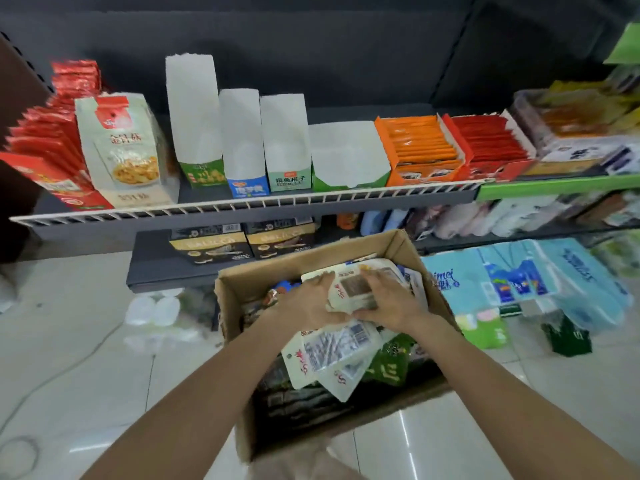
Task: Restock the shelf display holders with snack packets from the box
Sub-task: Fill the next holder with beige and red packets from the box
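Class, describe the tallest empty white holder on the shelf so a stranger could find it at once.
Start at the upper shelf with its white slotted front rail. Left of centre stand three upright white holders; the tallest holder is leftmost, beside the cream snack bag. Its base is green, unlike its blue-based neighbour.

A shop aisle, small grocery or convenience store by the look of it. Dark metal retail shelving [242, 206] with a slotted price rail along the front edge. Rows of cardboard display holders [242, 143] standing side by side, printed with product names, some packed with identical orange packets [420, 140] and red packets [488, 140]. Below, boxed goods [242, 242] facing outward. Wrapped multipacks of tissue [519, 275] stacked on the pale tiled floor [86, 341]. An open cardboard stock box [332, 341] heaped with sealed snack packets [332, 348] bearing barcodes.
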### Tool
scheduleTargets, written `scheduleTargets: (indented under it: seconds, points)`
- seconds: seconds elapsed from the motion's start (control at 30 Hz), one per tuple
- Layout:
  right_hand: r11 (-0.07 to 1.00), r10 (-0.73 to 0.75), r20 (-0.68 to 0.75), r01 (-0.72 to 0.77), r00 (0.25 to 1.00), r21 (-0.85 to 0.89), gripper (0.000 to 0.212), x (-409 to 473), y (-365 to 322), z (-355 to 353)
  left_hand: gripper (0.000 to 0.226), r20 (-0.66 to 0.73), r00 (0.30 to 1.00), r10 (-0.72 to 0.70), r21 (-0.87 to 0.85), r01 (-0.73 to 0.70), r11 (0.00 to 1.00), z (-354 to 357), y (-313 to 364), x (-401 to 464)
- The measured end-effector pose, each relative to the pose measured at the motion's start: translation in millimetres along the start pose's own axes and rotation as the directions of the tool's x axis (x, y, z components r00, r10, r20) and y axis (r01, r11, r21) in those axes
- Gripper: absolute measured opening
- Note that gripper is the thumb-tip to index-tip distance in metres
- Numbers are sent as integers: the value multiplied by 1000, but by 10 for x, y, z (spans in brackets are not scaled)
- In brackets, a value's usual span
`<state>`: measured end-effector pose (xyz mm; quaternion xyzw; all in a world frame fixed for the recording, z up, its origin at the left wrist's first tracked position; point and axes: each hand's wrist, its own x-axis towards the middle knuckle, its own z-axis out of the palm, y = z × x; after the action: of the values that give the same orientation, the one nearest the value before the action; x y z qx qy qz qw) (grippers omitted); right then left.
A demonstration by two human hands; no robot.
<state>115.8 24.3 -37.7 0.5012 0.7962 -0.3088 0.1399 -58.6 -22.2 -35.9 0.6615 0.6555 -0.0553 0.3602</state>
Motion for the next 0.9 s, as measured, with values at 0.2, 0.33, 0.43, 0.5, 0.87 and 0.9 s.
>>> scheduleTargets:
  seconds: [0.2,0.33,0.43,0.5,0.87,0.9]
  points:
    - [913,-154,-95,105,983,-395,43,-55,-69,-102,90,-133,989,-59,-169,36,985,164,-57,-27]
    - [955,-126,-142,81,982,-286,33,-127,27,-244,82,-267,957,-110,-152,71,986,186,8,-40]
    - [975,-75,-274,13,959,-221,33,-149,105,-257,98,-253,956,-149,-145,115,983,163,136,41]
    - [992,-49,-332,7,942,-127,25,-144,126,-230,113,-151,974,-167,-168,141,976,195,183,80]
    - [964,-94,-311,165,946,208,25,-123,48,-405,24,-434,893,120,195,-37,980,-399,210,-354]
    - [943,-121,-322,211,939,259,30,-152,-42,-463,22,-526,842,123,137,-59,989,-502,195,-385]
